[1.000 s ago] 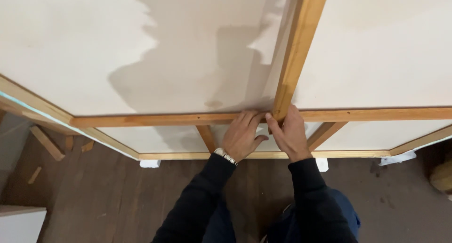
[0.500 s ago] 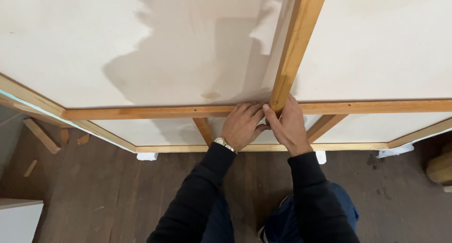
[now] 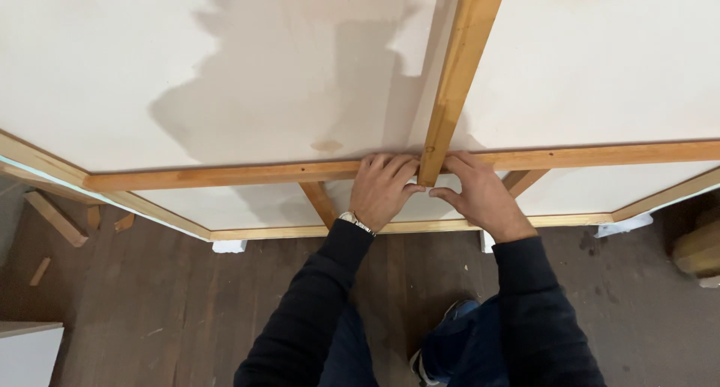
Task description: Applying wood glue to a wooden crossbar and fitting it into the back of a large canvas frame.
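Dark wooden floor (image 3: 187,312) below; loose wood offcuts (image 3: 54,218) at far left; white block (image 3: 28,353) in bottom-left corner; pale wooden block (image 3: 699,248) at right edge.
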